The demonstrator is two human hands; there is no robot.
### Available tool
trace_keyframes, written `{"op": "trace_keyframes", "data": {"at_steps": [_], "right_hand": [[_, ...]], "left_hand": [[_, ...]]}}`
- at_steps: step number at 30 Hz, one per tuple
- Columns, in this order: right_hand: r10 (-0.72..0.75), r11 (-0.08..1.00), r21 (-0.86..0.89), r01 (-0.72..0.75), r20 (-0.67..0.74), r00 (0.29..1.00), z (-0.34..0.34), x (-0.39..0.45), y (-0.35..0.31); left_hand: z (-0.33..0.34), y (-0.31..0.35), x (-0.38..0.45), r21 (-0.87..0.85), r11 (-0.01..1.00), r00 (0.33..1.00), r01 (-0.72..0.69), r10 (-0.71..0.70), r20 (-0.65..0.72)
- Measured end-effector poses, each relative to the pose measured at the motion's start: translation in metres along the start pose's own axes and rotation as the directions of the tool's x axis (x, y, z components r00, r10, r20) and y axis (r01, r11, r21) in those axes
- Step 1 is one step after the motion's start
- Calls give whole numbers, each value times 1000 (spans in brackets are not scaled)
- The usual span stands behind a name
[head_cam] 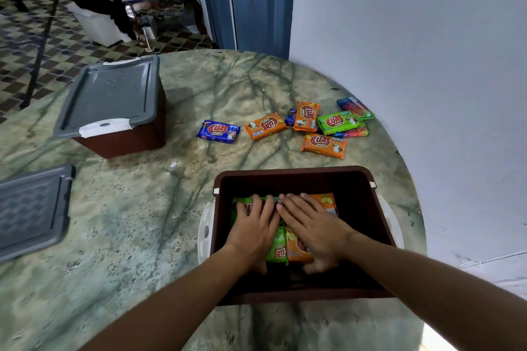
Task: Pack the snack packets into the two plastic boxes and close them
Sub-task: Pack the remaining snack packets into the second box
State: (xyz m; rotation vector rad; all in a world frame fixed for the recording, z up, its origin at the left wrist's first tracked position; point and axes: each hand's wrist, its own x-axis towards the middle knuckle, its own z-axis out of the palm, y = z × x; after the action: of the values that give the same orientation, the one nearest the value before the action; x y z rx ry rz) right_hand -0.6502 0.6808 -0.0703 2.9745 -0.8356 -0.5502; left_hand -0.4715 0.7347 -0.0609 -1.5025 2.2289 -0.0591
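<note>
Both hands lie flat and open, left hand [253, 222] and right hand [310, 225] pressing packets down inside the near open box [353, 177]. Uneven stacking could stop the loose lid [31, 208] seating. Two boxes; the far-left closed box [114, 111] is lidded. Eight packets [323, 145] wait on the worktop [142, 222].

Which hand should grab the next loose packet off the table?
Right, probably. Both the left hand and right hand press flat on packets in the open box, but the loose packets, like the nearest orange one, lie beyond the box's far right side.
</note>
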Motion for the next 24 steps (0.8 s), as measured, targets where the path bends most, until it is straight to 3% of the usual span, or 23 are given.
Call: {"op": "trace_keyframes", "data": {"at_steps": [16, 19, 24], "right_hand": [[-15, 999, -35, 13, -42, 999, -1, 0, -3], [-7, 1000, 24, 7, -31, 999, -14, -4, -4], [131, 991, 13, -131, -4, 991, -20, -20, -9]], "left_hand": [[-5, -1, -3, 18, 1000, 999, 9, -10, 37], [-13, -3, -7, -42, 999, 997, 33, -30, 64], [-16, 0, -15, -88, 993, 996, 73, -68, 57]]}}
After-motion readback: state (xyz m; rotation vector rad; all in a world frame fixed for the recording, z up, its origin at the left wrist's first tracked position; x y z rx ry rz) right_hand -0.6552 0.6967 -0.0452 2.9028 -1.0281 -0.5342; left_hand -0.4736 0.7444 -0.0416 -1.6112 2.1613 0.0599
